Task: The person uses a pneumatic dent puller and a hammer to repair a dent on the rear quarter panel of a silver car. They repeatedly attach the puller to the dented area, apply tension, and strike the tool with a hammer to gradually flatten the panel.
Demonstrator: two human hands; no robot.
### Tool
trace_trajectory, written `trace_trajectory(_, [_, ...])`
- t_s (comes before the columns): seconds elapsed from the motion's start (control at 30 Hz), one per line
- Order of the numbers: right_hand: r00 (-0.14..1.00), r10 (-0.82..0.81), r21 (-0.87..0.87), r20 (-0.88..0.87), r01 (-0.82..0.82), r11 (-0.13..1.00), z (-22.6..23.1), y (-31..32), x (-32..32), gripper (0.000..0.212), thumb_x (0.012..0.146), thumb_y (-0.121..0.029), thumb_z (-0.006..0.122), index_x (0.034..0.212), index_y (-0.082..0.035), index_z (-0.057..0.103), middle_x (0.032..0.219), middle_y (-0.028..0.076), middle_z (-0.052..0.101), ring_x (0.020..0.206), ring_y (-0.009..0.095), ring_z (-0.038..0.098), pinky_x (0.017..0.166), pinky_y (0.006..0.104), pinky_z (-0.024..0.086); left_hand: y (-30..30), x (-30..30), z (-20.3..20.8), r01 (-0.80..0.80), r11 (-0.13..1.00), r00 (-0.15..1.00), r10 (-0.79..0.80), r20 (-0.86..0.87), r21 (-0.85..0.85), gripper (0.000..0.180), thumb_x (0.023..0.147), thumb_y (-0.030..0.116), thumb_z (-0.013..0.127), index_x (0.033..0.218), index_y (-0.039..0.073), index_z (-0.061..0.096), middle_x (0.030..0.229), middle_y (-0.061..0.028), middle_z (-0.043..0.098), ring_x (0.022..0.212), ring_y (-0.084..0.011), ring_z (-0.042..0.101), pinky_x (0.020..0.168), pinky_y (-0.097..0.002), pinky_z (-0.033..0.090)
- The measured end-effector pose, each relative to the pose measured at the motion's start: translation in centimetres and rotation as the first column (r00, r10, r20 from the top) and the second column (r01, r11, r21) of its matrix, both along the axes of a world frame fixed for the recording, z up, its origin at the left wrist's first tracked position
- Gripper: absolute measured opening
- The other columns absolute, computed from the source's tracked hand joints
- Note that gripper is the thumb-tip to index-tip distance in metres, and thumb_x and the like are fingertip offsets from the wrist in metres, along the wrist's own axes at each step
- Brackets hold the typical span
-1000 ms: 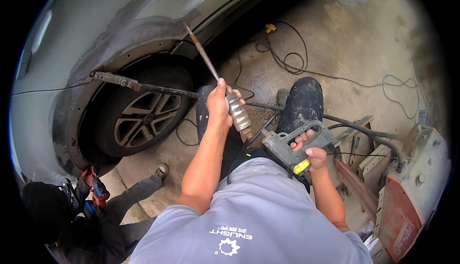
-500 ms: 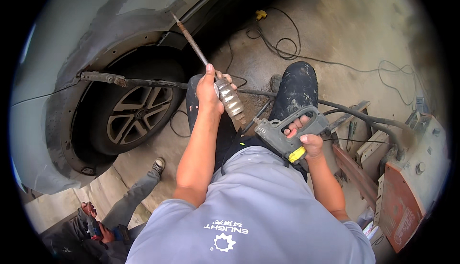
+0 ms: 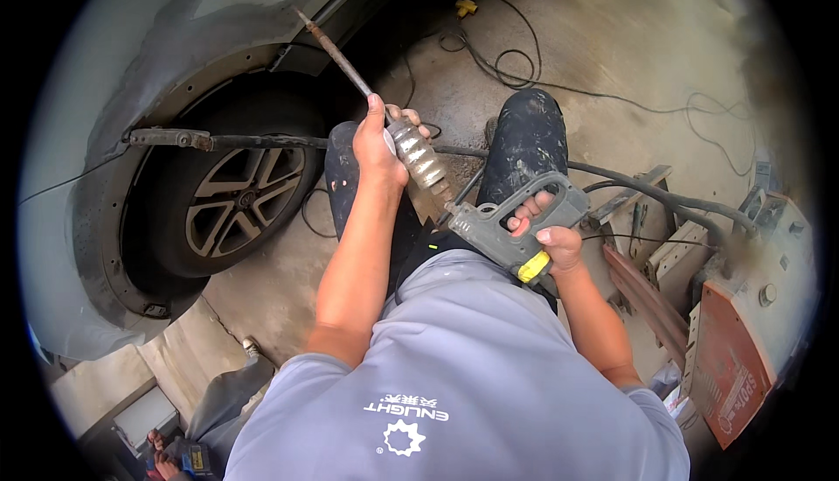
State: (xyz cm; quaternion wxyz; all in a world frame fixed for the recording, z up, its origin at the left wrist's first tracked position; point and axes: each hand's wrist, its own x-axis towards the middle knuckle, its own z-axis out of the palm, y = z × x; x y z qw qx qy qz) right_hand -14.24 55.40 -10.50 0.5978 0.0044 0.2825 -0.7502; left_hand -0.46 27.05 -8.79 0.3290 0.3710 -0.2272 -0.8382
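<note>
My left hand [image 3: 381, 142] grips the ribbed metal weight [image 3: 419, 159] of a long slide-hammer rod [image 3: 336, 55], whose tip reaches up to the sanded grey car body [image 3: 175, 35] above the wheel arch. My right hand [image 3: 549, 235] holds the grey pistol-grip handle [image 3: 516, 223] at the rod's near end, with a yellow trigger piece under the fingers. Both knees in dark stained trousers [image 3: 524, 140] sit below the tool.
A car wheel [image 3: 240, 197] sits in the arch, with a dark bar [image 3: 218, 141] lying across it. Cables [image 3: 524, 70] trail over the concrete floor. An orange-fronted welder box [image 3: 730, 359] stands at right. Another person's legs and hand [image 3: 166, 459] show at bottom left.
The view has swung so the car and wheel sit lower left. The rod now points more steeply toward the body panel; both hands keep their grip.
</note>
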Motion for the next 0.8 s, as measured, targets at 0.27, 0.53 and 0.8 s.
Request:
trace_trajectory(0.27, [0.999,-0.022,0.032,-0.043,0.024,0.999,0.5,-0.2,0.3,0.037,0.063,-0.009,0.071,0.096,-0.016,0.058,0.090,0.001,0.048,0.089,0.021,0.055,0.093,0.0405,0.050,-0.1,0.2,-0.7,-0.016,1.000,1.000,0.015,-0.018,-0.004,0.047,0.105,0.055,0.051,0.085,0.013,0.052,0.083,-0.0129,0.063,0.067,-0.0315,0.066,0.062,-0.0458,0.054])
trace_trajectory(0.53, [0.996,-0.087,0.041,0.025,0.086,0.995,1.1,-0.1,0.5,0.044,0.063,-0.006,0.070,0.105,-0.017,0.060,0.089,-0.003,0.045,0.088,0.017,0.052,0.093,0.0399,0.049,-0.1,0.1,-0.8,-0.013,1.000,1.000,0.013,-0.018,-0.020,0.048,0.105,0.057,0.051,0.086,0.012,0.052,0.083,-0.0131,0.063,0.067,-0.0314,0.066,0.061,-0.0462,0.054])
trace_trajectory(0.8, [0.994,-0.103,-0.026,-0.026,0.102,0.994,1.8,-0.9,0.6,0.043,0.065,-0.008,0.070,0.105,-0.018,0.061,0.090,-0.004,0.045,0.093,0.017,0.051,0.097,0.0426,0.047,-0.6,-0.1,-1.2,-0.009,1.000,0.998,0.008,-0.059,-0.009,0.051,0.104,0.061,0.050,0.086,0.013,0.053,0.082,-0.0130,0.063,0.066,-0.0311,0.066,0.061,-0.0458,0.055])
